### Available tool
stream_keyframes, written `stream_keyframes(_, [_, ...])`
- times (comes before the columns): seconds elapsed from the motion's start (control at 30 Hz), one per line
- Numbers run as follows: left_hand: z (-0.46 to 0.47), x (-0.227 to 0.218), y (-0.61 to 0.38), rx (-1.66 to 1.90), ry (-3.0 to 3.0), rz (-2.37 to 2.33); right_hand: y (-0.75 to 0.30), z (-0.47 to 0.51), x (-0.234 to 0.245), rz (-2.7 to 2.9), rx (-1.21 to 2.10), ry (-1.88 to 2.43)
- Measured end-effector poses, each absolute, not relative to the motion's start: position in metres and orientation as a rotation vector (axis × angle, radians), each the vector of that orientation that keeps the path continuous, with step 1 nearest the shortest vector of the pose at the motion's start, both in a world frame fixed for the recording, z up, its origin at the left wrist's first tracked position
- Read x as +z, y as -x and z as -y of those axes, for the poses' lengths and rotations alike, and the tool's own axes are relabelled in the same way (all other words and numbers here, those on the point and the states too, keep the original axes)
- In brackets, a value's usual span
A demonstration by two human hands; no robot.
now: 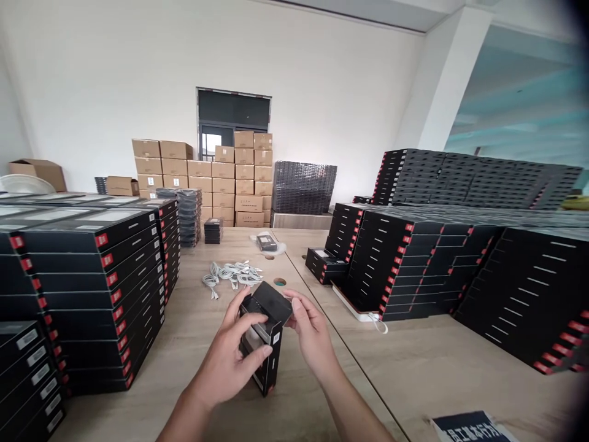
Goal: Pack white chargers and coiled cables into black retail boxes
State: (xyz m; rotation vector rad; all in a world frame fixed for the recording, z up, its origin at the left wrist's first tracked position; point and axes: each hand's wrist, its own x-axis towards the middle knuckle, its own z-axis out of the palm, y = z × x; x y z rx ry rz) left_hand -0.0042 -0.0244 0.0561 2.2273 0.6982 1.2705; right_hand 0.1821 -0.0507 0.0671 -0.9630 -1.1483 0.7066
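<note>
A black cardboard box [272,362] stands upright on its narrow end on the wooden table, its top flap [271,302] raised. My left hand [230,350] is wrapped round the box from the left, thumb across the front and fingers near the upper edge. At the right edge of the flap, my right hand [309,328] pinches the flap between thumb and fingers. What lies inside the box cannot be made out. Behind the box, several coiled white cables [234,273] lie loose on the table.
Tall stacks of black boxes with red corners [133,294] rise at the left, and more box stacks [396,264] at the right. A plastic-wrapped item [267,242] lies farther back. Brown cartons [221,184] are piled by the wall. A printed sheet [469,426] sits at the front right.
</note>
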Motion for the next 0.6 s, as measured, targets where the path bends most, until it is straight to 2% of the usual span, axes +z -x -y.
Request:
stream_keyframes(0.2, [0.011,0.039,-0.003,1.580,-1.920,-0.927,-0.172,0.057,0.065,1.290,0.557,0.935])
stream_keyframes(0.4, [0.006,0.031,-0.005,1.421,-1.734,-0.595,-0.173,0.054,0.064,1.345,0.428,0.976])
stream_keyframes(0.6, [0.008,0.037,0.005,1.401,-1.968,-0.750,-0.178,0.054,0.064,1.385,0.269,0.996])
